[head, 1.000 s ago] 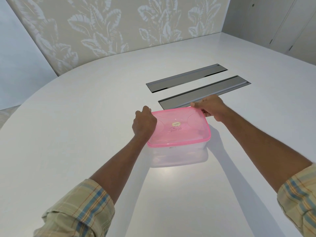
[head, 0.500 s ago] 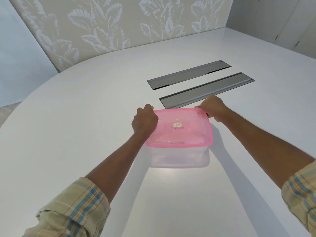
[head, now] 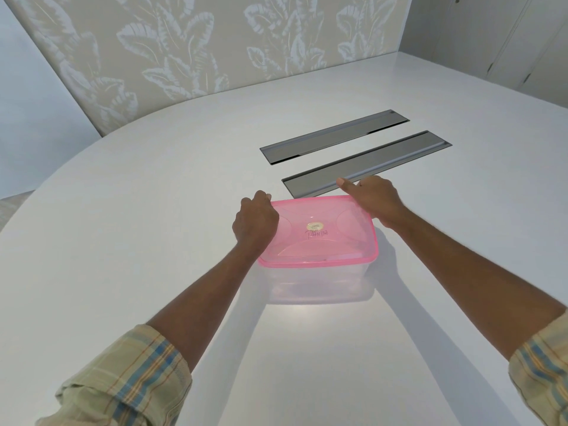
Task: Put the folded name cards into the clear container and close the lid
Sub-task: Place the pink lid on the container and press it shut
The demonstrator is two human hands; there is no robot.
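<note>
Your left hand curls over the pink lid at its far-left corner, and your right hand grips the far-right corner. The clear container sits mid-counter. A grey panel lies just beyond its far edge, with open counter left, right and near.

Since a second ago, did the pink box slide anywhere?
No. The box still sits just this side of the nearer grey slot, same as before.

Single head view (wide-angle), forward and down over the table
</note>
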